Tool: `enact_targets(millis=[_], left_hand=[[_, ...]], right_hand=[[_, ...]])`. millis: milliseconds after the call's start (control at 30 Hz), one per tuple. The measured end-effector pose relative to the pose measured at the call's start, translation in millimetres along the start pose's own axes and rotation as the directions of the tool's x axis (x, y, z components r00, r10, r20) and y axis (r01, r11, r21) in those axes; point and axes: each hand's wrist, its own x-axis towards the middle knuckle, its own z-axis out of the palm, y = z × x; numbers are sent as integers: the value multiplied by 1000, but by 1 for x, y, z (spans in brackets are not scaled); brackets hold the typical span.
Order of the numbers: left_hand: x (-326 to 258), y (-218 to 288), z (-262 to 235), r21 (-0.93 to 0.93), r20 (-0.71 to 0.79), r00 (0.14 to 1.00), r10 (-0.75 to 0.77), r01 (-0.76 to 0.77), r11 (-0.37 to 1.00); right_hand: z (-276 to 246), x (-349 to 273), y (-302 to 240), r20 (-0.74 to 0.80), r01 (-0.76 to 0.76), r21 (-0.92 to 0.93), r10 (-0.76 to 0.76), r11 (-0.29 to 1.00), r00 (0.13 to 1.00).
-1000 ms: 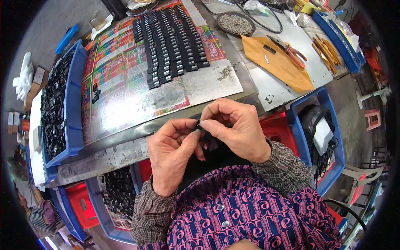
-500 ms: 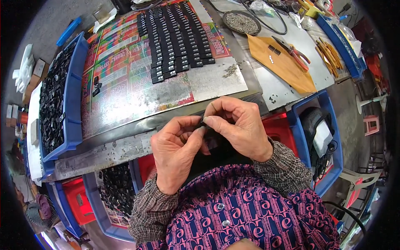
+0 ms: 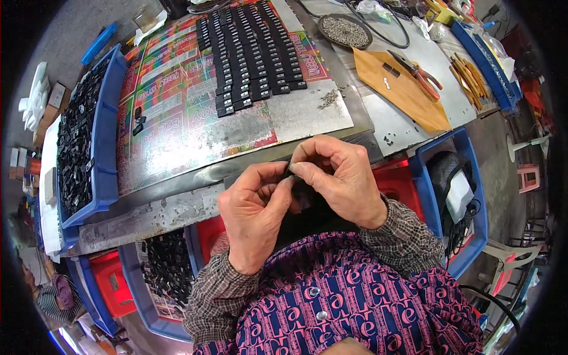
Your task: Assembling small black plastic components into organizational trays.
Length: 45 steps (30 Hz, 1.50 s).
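My left hand (image 3: 254,204) and my right hand (image 3: 340,177) meet in front of the table's near edge, thumbs and index fingers pinched together. Between the fingertips sits a small black part (image 3: 290,173), mostly covered by them; its exact kind cannot be made out. Beyond my hands, rows of small black plastic pieces (image 3: 251,59), each with a little metallic spot, lie on a board covered with colourful printed sheet (image 3: 171,136). A loose pile of tiny metal bits (image 3: 328,99) rests near the rows' right end. A few single black pieces (image 3: 139,125) lie left of them.
At left stands a blue bin (image 3: 105,148) full of black pieces; another blue bin (image 3: 160,316) is below the table. To the right are red-handled pliers (image 3: 425,78) on brown paper (image 3: 399,100), a round dish (image 3: 345,31) of small metal parts, and a blue crate (image 3: 473,225) holding a mesh bag.
My left hand has shifted very slightly to the right and up. Both hands keep their pinch on the small black part, and the view has moved a touch.
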Motion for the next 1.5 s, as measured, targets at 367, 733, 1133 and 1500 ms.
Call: enact_targets(millis=[367,733,1133,1500], left_hand=[[2,0,-4,31,-78,995,64,-62,998],[4,0,-8,-5,-72,997,27,-27,1000],[8,7,-15,-32,51,997,-55,57,998],[12,4,-14,-120,77,993,-90,99,988]], right_hand=[[16,-6,0,-150,313,-331,-377,890,914],[14,-2,6,-74,451,-491,-552,745,831],[1,3,3,42,268,-185,-264,946,963],[0,4,5,53,159,-91,-154,983,987]])
